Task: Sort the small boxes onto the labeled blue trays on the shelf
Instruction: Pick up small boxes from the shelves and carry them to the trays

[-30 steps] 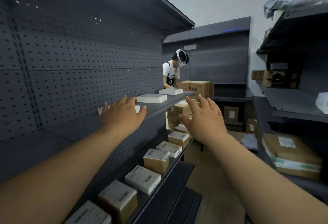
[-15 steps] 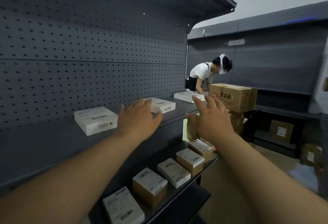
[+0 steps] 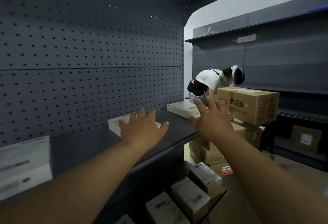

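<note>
Our left hand [image 3: 142,129] sits at the centre of the frame, palm down, fingers straight and fanned wide, holding nothing. Its fingertips overlap a flat white cardboard box [image 3: 114,125] that lies on the dark grey metal shelf [image 3: 177,128], though we cannot tell whether they touch it. Our right hand [image 3: 213,122], just right of centre, is likewise spread wide and empty. It is held above the shelf's front edge, with its fingertips in front of a second flat white box [image 3: 179,109]. That box lies farther along the same shelf, close to the perforated dark grey back panel [image 3: 88,55]. A larger white box with blurred labels [image 3: 23,167] stands on the shelf at the left edge of the frame. Along the lower shelf, at bottom centre, we see a row of small brown cardboard boxes with white labels [image 3: 190,199], set side by side. Right of centre, a big brown cardboard carton with red print [image 3: 248,105] rests on a stack of other cartons. Just behind it, another person in a white top [image 3: 207,80] bends forward. More dark shelving [image 3: 284,64] fills the right side of the frame.
</note>
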`<action>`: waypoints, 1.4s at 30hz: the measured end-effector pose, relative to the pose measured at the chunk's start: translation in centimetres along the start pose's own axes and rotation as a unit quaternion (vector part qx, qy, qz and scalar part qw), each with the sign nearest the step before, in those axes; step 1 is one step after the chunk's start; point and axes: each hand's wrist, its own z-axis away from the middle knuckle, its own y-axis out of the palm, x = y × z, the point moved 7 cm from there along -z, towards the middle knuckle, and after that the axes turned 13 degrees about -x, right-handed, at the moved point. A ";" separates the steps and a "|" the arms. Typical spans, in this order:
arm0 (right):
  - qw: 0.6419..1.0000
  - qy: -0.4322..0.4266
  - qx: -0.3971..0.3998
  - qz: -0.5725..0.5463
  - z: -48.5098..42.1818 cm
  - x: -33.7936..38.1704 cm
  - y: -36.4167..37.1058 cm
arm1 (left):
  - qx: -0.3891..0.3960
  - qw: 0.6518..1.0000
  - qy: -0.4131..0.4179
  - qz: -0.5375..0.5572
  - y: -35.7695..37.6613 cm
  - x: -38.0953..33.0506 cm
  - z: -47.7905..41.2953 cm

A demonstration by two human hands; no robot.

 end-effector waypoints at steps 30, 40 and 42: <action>0.975 -0.154 0.141 -0.080 -12.5 -1.6 14.0 | 0.011 0.962 -0.253 -0.100 2.7 1.7 -3.0; 0.931 -0.246 0.086 -0.257 -6.7 12.5 5.2 | -0.095 0.930 -0.312 -0.172 -8.8 7.9 2.9; 0.924 -0.265 0.079 -0.265 -5.3 15.0 4.2 | -0.107 0.921 -0.329 -0.179 -10.9 9.4 5.0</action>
